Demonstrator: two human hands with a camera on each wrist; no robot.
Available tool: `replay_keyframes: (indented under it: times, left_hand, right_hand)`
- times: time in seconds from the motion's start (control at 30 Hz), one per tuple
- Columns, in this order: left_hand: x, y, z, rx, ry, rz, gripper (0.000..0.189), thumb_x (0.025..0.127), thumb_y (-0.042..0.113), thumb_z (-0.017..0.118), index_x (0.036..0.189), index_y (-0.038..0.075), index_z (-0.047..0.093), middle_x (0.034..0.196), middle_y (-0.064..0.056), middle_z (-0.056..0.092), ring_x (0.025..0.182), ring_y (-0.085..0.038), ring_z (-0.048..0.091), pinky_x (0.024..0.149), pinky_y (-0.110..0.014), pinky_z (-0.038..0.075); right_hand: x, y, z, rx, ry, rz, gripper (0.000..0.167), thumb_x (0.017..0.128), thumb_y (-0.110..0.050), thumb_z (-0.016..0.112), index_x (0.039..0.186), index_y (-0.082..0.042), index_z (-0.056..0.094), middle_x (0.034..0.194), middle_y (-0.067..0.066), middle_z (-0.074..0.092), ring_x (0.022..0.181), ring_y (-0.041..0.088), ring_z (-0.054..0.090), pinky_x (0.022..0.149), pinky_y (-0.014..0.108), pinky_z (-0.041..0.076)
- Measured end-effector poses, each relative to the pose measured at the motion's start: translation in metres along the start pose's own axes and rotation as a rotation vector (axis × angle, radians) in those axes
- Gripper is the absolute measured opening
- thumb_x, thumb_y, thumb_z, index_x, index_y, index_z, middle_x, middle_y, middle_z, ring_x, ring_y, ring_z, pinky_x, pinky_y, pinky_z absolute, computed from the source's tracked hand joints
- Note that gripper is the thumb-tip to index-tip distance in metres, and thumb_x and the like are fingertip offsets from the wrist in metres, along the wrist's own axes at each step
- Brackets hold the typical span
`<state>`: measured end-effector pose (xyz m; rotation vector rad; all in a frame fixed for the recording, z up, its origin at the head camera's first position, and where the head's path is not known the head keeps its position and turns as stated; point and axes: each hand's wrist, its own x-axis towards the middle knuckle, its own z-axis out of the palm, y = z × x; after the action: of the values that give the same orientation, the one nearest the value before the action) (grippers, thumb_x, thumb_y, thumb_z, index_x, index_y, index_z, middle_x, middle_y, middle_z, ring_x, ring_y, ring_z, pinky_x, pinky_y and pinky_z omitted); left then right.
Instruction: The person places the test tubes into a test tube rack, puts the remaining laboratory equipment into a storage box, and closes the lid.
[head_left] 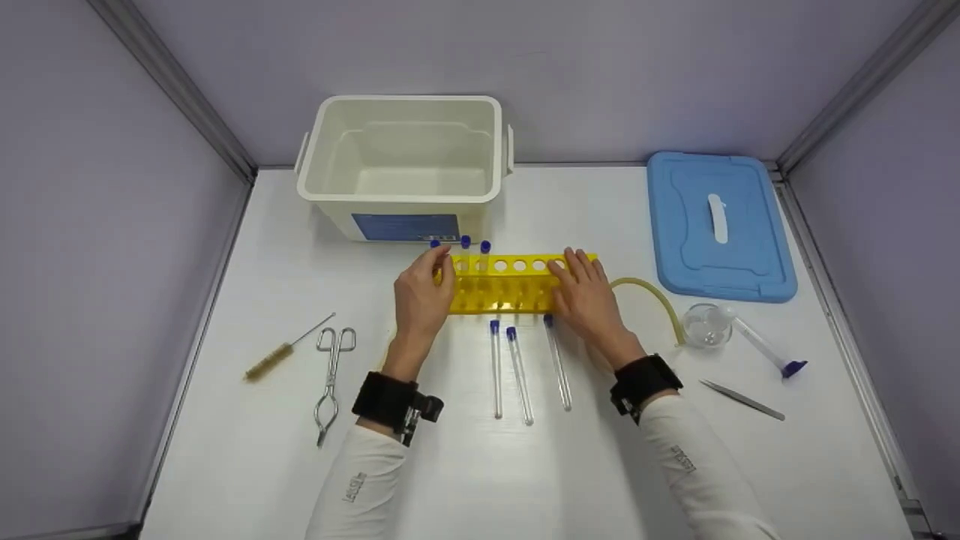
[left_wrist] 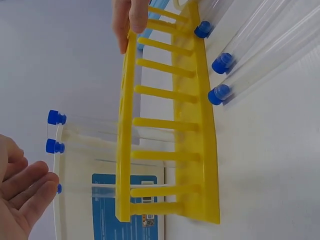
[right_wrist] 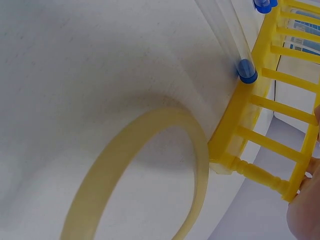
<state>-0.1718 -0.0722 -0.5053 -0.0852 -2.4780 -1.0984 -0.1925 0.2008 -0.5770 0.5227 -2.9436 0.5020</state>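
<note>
A yellow test tube rack (head_left: 502, 296) stands mid-table. Three blue-capped test tubes (left_wrist: 55, 146) stand in its left-end holes. My left hand (head_left: 422, 296) is at that end, its fingers loosely bent with the fingertips right at the cap of the outermost tube, which they partly hide in the left wrist view. My right hand (head_left: 589, 300) holds the rack's right end, thumb on the near side of the top rail and fingers over the far side. In front of the rack lie three more capped test tubes (head_left: 519, 375), caps toward it.
Behind stands a white bin (head_left: 405, 201), with its blue lid (head_left: 724, 262) at the right. A rubber tube (right_wrist: 135, 145), a glass beaker (head_left: 705, 326), a purple-based cylinder (head_left: 761, 341) and tweezers (head_left: 742, 399) lie right. Metal tongs (head_left: 330, 382) and a brush (head_left: 270, 362) lie left.
</note>
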Motion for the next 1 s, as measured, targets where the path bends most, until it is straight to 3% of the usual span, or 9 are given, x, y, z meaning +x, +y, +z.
replay_keyframes:
  times: [0.2, 0.5, 0.7, 1.0]
  left_hand:
    - [-0.009, -0.017, -0.004, 0.027, 0.012, -0.037, 0.026, 0.097, 0.013, 0.060, 0.120, 0.003, 0.068, 0.112, -0.014, 0.074, 0.102, -0.027, 0.072, 0.089, -0.037, 0.059]
    - [-0.033, -0.046, 0.007, 0.098, -0.028, -0.087, 0.028, 0.094, 0.011, 0.063, 0.120, 0.002, 0.067, 0.116, -0.015, 0.071, 0.110, -0.030, 0.069, 0.093, -0.041, 0.057]
    - [-0.046, -0.059, 0.015, 0.166, -0.115, -0.105, 0.037, 0.093, 0.011, 0.065, 0.128, -0.001, 0.063, 0.126, -0.018, 0.067, 0.116, -0.032, 0.066, 0.096, -0.043, 0.056]
    - [-0.064, -0.067, 0.026, 0.254, -0.232, -0.087, 0.044, 0.095, 0.017, 0.064, 0.134, -0.004, 0.058, 0.132, -0.021, 0.063, 0.121, -0.035, 0.063, 0.099, -0.044, 0.054]
  right_hand:
    - [0.001, 0.000, 0.000, -0.008, -0.015, 0.013, 0.047, 0.103, -0.026, 0.046, 0.148, -0.014, 0.047, 0.159, 0.019, 0.035, 0.150, 0.037, 0.029, 0.125, 0.054, 0.018]
    - [0.001, 0.000, 0.001, -0.006, -0.003, 0.000, 0.047, 0.103, -0.026, 0.047, 0.148, -0.013, 0.047, 0.159, 0.019, 0.035, 0.150, 0.037, 0.030, 0.125, 0.054, 0.018]
    - [0.000, -0.001, 0.000, -0.014, -0.019, 0.005, 0.047, 0.103, -0.027, 0.046, 0.148, -0.014, 0.047, 0.160, 0.019, 0.033, 0.151, 0.037, 0.028, 0.126, 0.054, 0.017]
    - [0.001, 0.000, 0.000, -0.010, -0.026, 0.025, 0.048, 0.103, -0.027, 0.046, 0.149, -0.015, 0.046, 0.160, 0.018, 0.034, 0.151, 0.036, 0.029, 0.125, 0.054, 0.018]
